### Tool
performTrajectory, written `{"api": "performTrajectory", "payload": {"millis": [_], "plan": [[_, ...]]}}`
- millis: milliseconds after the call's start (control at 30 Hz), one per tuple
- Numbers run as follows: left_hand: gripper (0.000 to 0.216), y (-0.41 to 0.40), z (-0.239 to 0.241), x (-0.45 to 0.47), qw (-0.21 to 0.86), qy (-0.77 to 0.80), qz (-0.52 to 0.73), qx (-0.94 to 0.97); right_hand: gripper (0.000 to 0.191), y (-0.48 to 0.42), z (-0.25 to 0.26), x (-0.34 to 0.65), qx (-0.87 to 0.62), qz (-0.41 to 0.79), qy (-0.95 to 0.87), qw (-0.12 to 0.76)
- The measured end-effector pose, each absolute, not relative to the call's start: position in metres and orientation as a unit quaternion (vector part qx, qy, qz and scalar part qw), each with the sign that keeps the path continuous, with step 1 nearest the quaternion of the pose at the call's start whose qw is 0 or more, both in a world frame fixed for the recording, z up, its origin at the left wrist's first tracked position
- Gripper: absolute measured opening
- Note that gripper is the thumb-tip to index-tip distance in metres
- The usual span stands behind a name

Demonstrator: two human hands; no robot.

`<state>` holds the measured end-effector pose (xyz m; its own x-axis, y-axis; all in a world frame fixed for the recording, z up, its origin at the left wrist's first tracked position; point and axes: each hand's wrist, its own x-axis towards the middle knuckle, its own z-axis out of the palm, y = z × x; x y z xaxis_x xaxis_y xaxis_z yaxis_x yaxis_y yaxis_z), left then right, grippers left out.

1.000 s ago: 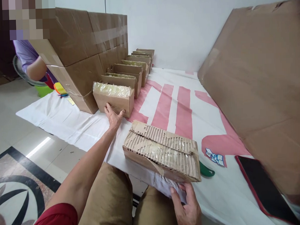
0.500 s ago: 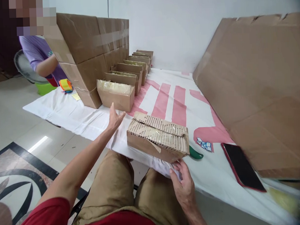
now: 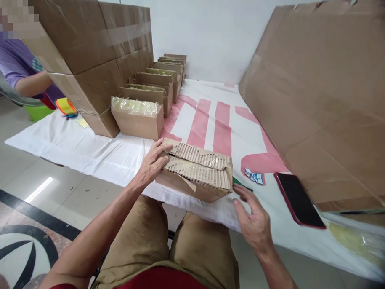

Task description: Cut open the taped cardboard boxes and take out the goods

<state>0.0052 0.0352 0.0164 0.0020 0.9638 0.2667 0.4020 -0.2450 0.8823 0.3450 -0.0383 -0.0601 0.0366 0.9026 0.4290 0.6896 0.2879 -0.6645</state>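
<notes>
In front of me on the table lies a cardboard box, its torn top showing ridged corrugation and a seam along its length. My left hand grips its left end, fingers and thumb over the top edge. Off the box's right end, my right hand is open, thumb and fingers apart, with nothing in it. Its fingertips are close to the box's lower right corner and a curved green object, partly hidden behind the box. What that green object is I cannot make out.
Several open boxes stand in a row beside a wall of stacked cartons. A large cardboard panel leans on the right, near a phone. A person in a purple sleeve is at far left, near a tape roll.
My left hand has come from beside the box onto its left end. My right hand has moved from under the box's right corner out to the right. The view has shifted.
</notes>
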Motion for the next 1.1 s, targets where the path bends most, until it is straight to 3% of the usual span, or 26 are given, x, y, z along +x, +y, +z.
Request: {"api": "performTrajectory", "payload": {"millis": [233,300,400,500,667,833,1100], "plan": [[0.058,0.034,-0.002,0.014,0.284,0.542,0.508,0.606,0.031,0.036,-0.066,0.361,-0.575,-0.056,-0.798,0.169],[0.059,0.034,-0.004,0.015,0.280,0.537,0.517,0.605,0.027,0.045,-0.069,0.356,-0.574,-0.088,-0.802,0.138],[0.060,0.035,-0.008,0.014,0.275,0.533,0.513,0.614,0.028,0.047,-0.068,0.359,-0.557,-0.085,-0.811,0.161],[0.061,0.035,-0.012,0.013,0.254,0.537,0.504,0.627,0.035,0.036,-0.051,0.376,-0.577,-0.041,-0.775,0.253],[0.055,0.030,-0.001,0.014,0.201,0.541,0.495,0.650,0.040,-0.001,0.032,0.388,-0.638,0.011,-0.693,0.335],[0.033,0.026,0.032,0.021,0.073,0.493,0.419,0.759,0.035,-0.015,0.095,0.346,-0.464,-0.027,-0.842,0.272],[0.036,0.029,0.033,0.035,0.011,0.504,0.306,0.807,0.030,0.012,0.092,0.298,-0.368,-0.196,-0.903,0.103]]}}
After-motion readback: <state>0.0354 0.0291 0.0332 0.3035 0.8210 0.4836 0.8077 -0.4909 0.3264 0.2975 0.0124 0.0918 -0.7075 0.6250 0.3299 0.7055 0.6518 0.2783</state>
